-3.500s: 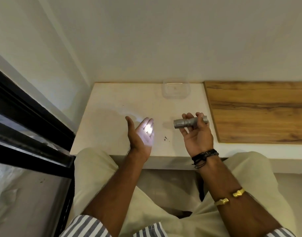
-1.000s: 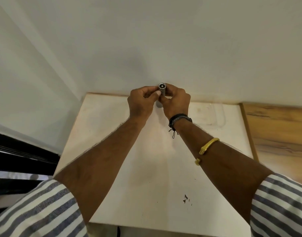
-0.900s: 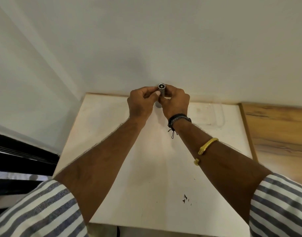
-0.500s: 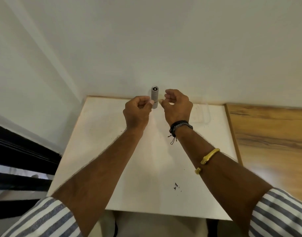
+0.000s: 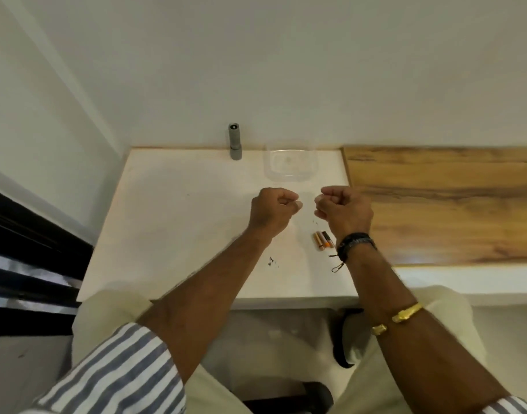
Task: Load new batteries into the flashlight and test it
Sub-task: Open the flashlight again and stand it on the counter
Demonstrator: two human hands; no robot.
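Note:
The grey flashlight (image 5: 234,141) stands upright on its head at the back edge of the white table (image 5: 178,222), against the wall, with no hand on it. My left hand (image 5: 274,209) and my right hand (image 5: 344,209) hover over the middle of the table, both curled into loose fists that hold nothing. A few small batteries (image 5: 322,239) lie side by side on the table just left of my right wrist.
A clear plastic container (image 5: 290,164) sits at the back of the table, right of the flashlight. A wooden board (image 5: 441,204) adjoins the table on the right. A dark window frame (image 5: 23,249) runs along the left. Small dark specks (image 5: 271,261) mark the tabletop.
Both hands let go of the flashlight, left it standing by the wall, and drew back toward me as fists. The batteries have come into view beside my right wrist.

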